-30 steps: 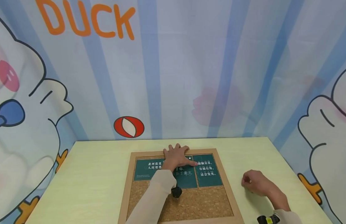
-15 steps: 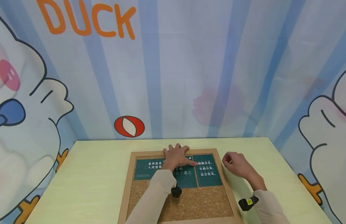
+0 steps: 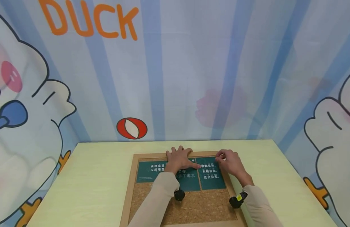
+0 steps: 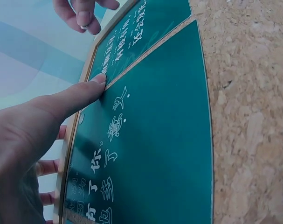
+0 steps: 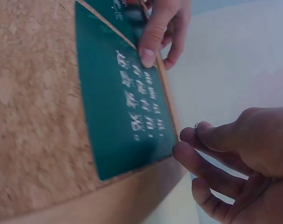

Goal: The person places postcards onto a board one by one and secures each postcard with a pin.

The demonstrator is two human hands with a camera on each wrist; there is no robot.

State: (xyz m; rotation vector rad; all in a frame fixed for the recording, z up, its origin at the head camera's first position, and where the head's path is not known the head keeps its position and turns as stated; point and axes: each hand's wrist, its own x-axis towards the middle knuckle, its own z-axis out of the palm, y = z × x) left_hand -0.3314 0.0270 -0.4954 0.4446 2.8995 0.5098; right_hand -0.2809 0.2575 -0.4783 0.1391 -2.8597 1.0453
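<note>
A wood-framed cork board (image 3: 203, 205) lies on the table, with green cards of white writing along its upper part. My left hand (image 3: 179, 159) spreads over the board's top edge, its thumb pressing the left edge of the right-hand card (image 3: 211, 181). At that card's upper right corner is my right hand (image 3: 231, 163), pinching a small silvery thumbtack (image 5: 196, 125) between thumb and forefinger; its point is hidden. Another silvery tack (image 4: 81, 118) sits near the top of the middle card (image 4: 164, 121). The left card (image 3: 145, 175) is partly covered by my left hand.
The pale yellow table (image 3: 101, 179) extends on both sides of the board. Behind it hangs a striped blue curtain (image 3: 180, 78) with cartoon ducks. A black wrist camera (image 3: 179, 195) sits close above the cork at my left wrist.
My right hand has moved left and away from me, from the table right of the board to the right card's upper corner. My left hand stays in place.
</note>
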